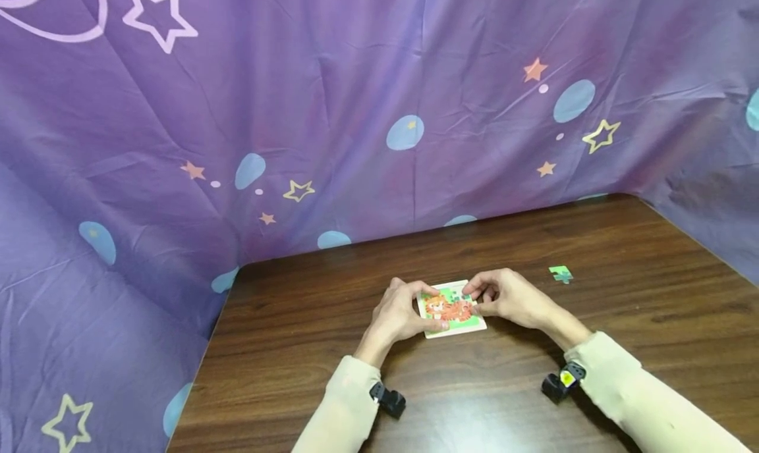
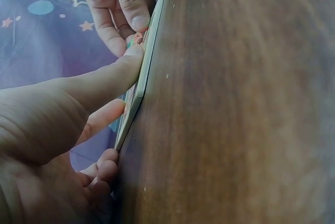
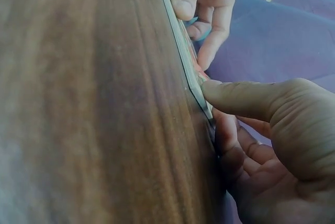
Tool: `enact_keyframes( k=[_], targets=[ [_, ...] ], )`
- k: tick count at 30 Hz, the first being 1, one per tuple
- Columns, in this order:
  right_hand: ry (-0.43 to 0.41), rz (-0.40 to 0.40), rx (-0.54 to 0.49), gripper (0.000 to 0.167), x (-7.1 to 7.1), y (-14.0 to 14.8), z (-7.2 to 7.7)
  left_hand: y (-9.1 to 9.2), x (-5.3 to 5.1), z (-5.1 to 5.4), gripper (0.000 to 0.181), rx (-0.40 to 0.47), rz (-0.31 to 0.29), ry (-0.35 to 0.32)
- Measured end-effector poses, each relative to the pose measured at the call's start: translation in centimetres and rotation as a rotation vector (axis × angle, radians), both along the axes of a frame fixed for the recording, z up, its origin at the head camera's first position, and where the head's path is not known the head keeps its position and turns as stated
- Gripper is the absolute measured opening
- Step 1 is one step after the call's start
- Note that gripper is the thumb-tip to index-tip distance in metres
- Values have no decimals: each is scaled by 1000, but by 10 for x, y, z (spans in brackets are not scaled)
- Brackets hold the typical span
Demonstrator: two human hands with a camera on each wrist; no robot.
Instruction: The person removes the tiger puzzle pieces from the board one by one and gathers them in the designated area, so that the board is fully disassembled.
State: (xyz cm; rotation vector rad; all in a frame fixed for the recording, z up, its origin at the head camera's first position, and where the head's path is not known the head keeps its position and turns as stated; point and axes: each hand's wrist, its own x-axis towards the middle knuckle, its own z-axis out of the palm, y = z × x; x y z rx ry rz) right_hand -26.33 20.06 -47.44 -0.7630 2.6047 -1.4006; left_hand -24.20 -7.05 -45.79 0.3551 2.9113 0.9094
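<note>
A small jigsaw puzzle (image 1: 453,331) with an orange tiger on green and a pale frame lies flat on the table. My left hand (image 1: 398,313) holds its left side, thumb and index finger spread over the picture. At the right side, my right hand (image 1: 514,299) pinches an orange-and-green jigsaw piece (image 2: 138,38) between thumb and index finger, low over the board; the fingers hide most of it. Dark gaps show at the puzzle's upper right. In the right wrist view the pale board edge (image 3: 180,46) runs beside both hands. A loose green jigsaw piece (image 1: 560,273) lies farther right.
The brown wooden table (image 1: 308,347) has its far edge against a purple star-patterned curtain (image 1: 332,110), which also hangs along the left and right. Black wrist cameras (image 1: 388,400) are strapped over both pale sleeves.
</note>
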Motion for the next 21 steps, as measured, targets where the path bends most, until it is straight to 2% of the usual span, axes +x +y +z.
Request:
enact_keyframes(
  k=[5, 12, 18, 21],
  targets=[
    [-13, 17, -27, 29, -1, 2, 2, 0, -1, -1, 62, -8, -4, 0],
    [-48, 26, -52, 30, -2, 10, 7, 1, 0, 3, 62, -14, 2, -21],
    [-49, 29, -86, 28, -4, 18, 20, 1, 1, 2, 60, 0, 8, -16],
    [-23, 28, -119, 26, -4, 27, 29, 1, 1, 2, 60, -1, 8, -10]
  ],
)
